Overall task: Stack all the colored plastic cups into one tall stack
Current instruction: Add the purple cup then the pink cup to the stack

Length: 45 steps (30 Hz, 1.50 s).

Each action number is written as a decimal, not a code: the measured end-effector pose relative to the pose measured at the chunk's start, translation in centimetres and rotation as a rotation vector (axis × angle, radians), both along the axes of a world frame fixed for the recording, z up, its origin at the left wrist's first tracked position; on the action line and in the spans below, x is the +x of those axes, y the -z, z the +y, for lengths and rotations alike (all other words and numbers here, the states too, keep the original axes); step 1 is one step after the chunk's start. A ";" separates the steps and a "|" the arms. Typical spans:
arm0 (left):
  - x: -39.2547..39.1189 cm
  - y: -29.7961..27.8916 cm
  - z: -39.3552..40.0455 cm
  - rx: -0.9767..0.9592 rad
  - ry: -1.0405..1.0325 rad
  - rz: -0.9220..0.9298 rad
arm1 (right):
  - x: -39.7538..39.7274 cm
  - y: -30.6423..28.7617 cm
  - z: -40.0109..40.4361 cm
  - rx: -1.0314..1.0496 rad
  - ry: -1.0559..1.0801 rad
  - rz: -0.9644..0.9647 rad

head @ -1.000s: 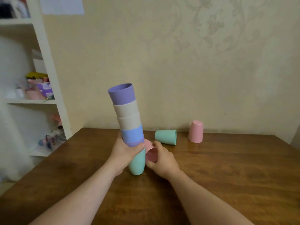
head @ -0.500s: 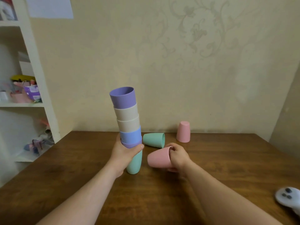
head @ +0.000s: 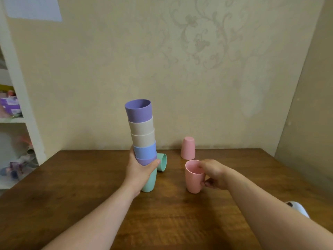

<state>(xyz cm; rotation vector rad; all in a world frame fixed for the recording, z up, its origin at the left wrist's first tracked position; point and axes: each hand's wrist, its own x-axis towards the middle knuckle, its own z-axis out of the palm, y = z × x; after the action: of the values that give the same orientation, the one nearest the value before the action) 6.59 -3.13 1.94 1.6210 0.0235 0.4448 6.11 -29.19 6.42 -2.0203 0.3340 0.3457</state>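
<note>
L to R. Left hand [head: 142, 168] is wrapped tight round the lower part of the cup stack [head: 142, 139], thumb across the lower purple cup, green cup at the bottom resting on the counter [head: 90, 186] near its middle. Stack leans a bit left at the top. Cups look like thin, stiff, light plastic w/ smooth walls, so the tower is top-heavy & prob. slippy; best held low, as it is, w/ the base kept down.

Behind the stack, a green cup [head: 162, 162] lies on its side. Further R, near the back edge, a pink cup [head: 188, 147] stands mouth-down, untouched.

Right hand [head: 212, 175] pinches the held pink cup [head: 193, 176] at the rim, finger inside, thumb outside lower down; cup is upright, mouth up, base just at or above the counter, can't tell which. A rim pinch is fine for sth this light.

Vs half a sec ago: that pink cup was on its side, mouth toward the hand; now it's turned upright & further R of the stack. Stack & left hand grip unchanged.
</note>
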 end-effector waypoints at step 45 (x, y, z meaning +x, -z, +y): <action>1.9 -6.4 1.6 0.132 0.061 -0.121 | 2.5 -16.7 15.1 0.206 -0.259 -0.836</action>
<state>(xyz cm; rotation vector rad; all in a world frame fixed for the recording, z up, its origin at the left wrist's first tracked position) 8.52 -1.49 8.30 1.7163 -0.1482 0.5049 8.61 -14.04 23.14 -1.8228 -0.4670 -0.3094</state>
